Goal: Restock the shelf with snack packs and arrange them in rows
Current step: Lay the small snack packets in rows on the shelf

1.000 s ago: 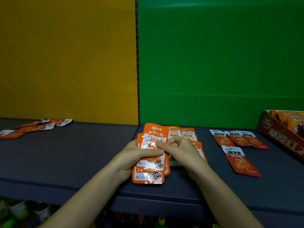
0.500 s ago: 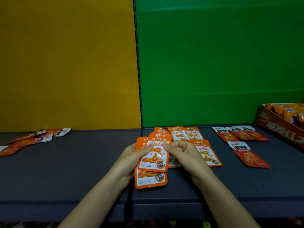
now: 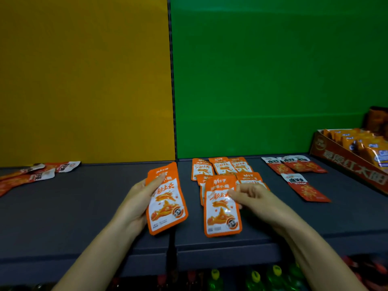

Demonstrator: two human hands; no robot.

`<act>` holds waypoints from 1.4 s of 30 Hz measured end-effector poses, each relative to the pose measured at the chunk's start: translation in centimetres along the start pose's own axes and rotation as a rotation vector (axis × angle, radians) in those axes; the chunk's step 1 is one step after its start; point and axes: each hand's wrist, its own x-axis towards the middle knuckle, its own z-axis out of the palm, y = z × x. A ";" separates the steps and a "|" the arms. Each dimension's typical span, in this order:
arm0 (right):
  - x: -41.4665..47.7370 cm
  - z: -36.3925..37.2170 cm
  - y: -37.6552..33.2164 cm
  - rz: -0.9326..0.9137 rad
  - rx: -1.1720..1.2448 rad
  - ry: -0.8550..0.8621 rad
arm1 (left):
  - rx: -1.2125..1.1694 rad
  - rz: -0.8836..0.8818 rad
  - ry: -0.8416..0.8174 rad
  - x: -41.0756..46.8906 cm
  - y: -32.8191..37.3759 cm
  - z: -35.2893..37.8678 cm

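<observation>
Left hand (image 3: 137,198): grips a small stack of orange snack packs (image 3: 165,201); thumb laid across the top front, the other fingers hidden behind. At least two packs show in the stack by their offset top edges; the exact count cannot be told.
Right hand (image 3: 255,199): thumb and curled fingertips pinch the right edge of a single orange pack (image 3: 221,208), which lies near the front edge of the shelf (image 3: 88,206), printed side up.
Far row of orange packs (image 3: 220,168): three, side by side and slightly overlapping, close to the green back panel (image 3: 273,76).
Second row of orange packs (image 3: 249,178): two partly visible, one peeping out left of the pinched pack, one behind the right hand; more may be hidden.
Red packs on the right (image 3: 304,189): four counted, three in an overlapping far row and one alone nearer, tilted.
Red packs at far left (image 3: 35,175): a loose scatter, about four or five; the overlap prevents a sure count.
Display carton (image 3: 348,162): one, at the far right edge, open-topped, holding several orange wrapped items, number unclear.
Back panels: two, yellow panel (image 3: 84,76) on the left, green on the right.
Bottles below the shelf (image 3: 256,279): green and dark ones, blurred.
</observation>
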 end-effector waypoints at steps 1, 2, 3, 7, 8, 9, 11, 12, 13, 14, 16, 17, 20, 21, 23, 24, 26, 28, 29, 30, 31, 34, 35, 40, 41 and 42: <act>0.0 0.3 0.2 0.011 -0.053 -0.011 | -0.003 -0.005 0.004 -0.1 0.2 -0.1; 0.1 0.5 0.5 0.014 -0.094 -0.021 | -0.004 -0.009 0.007 -0.2 0.3 -0.1; 0.0 0.6 0.5 0.011 -0.134 -0.028 | -0.003 -0.012 0.010 -0.3 0.4 0.0; -0.1 0.6 0.0 -0.016 -0.344 -0.034 | 0.008 -0.010 0.023 -0.6 0.1 0.5; -0.1 0.7 -0.1 -0.017 -0.394 -0.030 | 0.007 -0.006 0.024 -0.7 0.0 0.7; -0.1 0.7 -0.2 -0.016 -0.439 -0.029 | 0.007 -0.001 0.025 -0.7 -0.1 0.9; -0.1 0.6 -0.4 -0.011 -0.506 -0.034 | 0.015 0.009 0.031 -0.9 -0.2 1.2; -0.1 0.5 -0.5 -0.003 -0.528 -0.036 | 0.021 0.015 0.033 -1.0 -0.2 1.4; -0.1 0.4 -0.5 0.008 -0.548 -0.037 | 0.026 0.019 0.032 -1.1 -0.3 1.6; 0.0 0.4 -0.5 0.011 -0.574 -0.031 | 0.029 0.023 0.029 -1.2 -0.3 1.8; -0.2 0.5 -0.6 -0.015 -0.626 0.019 | 0.031 0.033 0.020 -1.4 -0.4 2.2; -0.4 0.6 -0.9 -0.042 -0.614 0.058 | 0.030 0.039 0.015 -1.5 -0.5 2.5; -1.3 1.1 -2.5 -0.138 -0.406 0.118 | 0.043 0.058 -0.021 -1.8 -0.8 3.9; -1.6 1.5 -3.1 -0.159 -0.353 0.111 | 0.050 0.068 -0.036 -1.9 -1.0 4.4; -2.0 2.2 -3.6 -0.187 -0.317 0.107 | 0.068 0.086 -0.067 -2.0 -1.4 5.6; -2.0 2.4 -3.5 -0.191 -0.313 0.129 | 0.076 0.093 -0.078 -2.0 -1.6 6.1; -1.9 2.1 -2.9 -0.177 -0.311 0.192 | 0.068 0.102 -0.103 -2.0 -1.7 7.0; -2.0 1.3 -2.1 -0.162 -0.295 0.229 | 0.030 0.089 -0.136 -2.0 -1.8 7.6; -2.2 0.8 -1.8 -0.158 -0.292 0.240 | 0.012 0.065 -0.142 -2.0 -1.9 7.9; -2.4 0.3 -1.5 -0.156 -0.296 0.249 | 0.000 0.046 -0.142 -2.0 -2.0 8.1; -2.6 -0.2 -1.3 -0.153 -0.302 0.257 | 0.001 0.039 -0.143 -2.1 -2.1 8.4; -3.4 -2.1 -0.8 -0.118 -0.214 0.303 | 0.072 0.061 -0.164 -2.2 -2.4 8.7; -3.8 -3.0 -0.7 -0.098 -0.143 0.332 | 0.088 0.066 -0.169 -2.3 -2.3 8.7; -5.6 -7.4 0.5 0.103 0.088 0.428 | 0.249 0.149 -0.205 -2.5 -2.5 8.9; -5.7 -7.7 0.8 0.130 0.076 0.416 | 0.293 0.171 -0.208 -2.5 -2.7 9.1; -5.6 -7.9 1.3 0.148 0.051 0.403 | 0.335 0.194 -0.209 -2.5 -3.0 9.5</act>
